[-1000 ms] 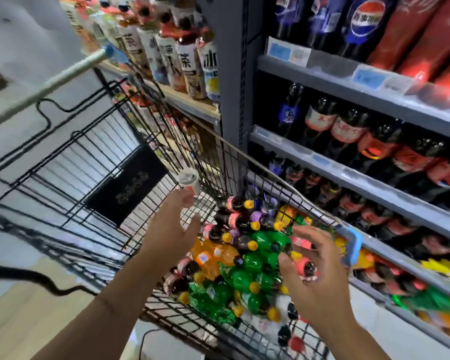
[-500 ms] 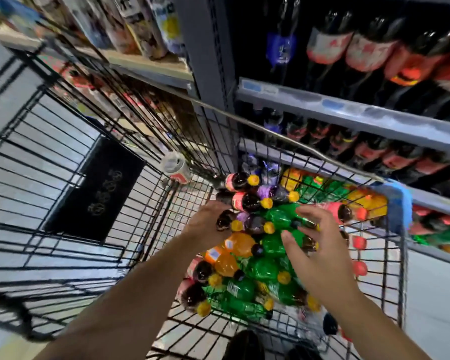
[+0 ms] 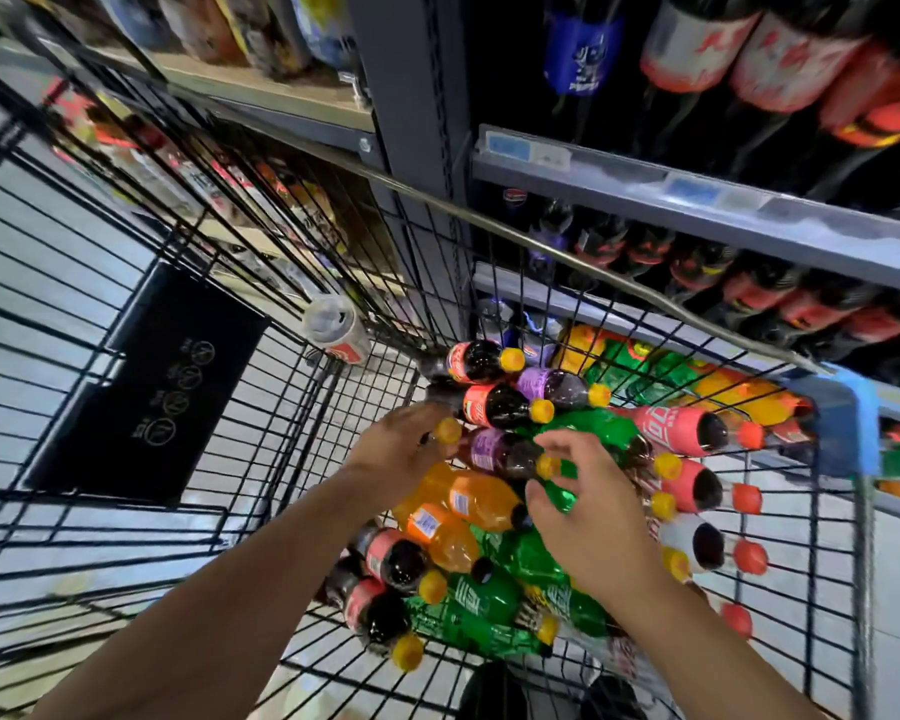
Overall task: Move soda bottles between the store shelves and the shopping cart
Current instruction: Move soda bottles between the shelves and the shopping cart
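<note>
Soda bottles (image 3: 468, 504) lie heaped in the shopping cart (image 3: 583, 257) beside stocked store shelves (image 3: 697, 205). Left hand (image 3: 401, 449) covers a yellow-capped bottle (image 3: 447, 430); grip cannot be confirmed. Right hand (image 3: 593, 527) hovers, fingers spread, holding nothing. Transfer judged unfinished.

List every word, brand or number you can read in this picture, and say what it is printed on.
None reads clearly.
Black cart panel: round pictograms, captions too small.
Shelf price tags: blurred.
Red-label cola bottle: white script, blurred.
Pink bottle: white characters, blurred.
</note>
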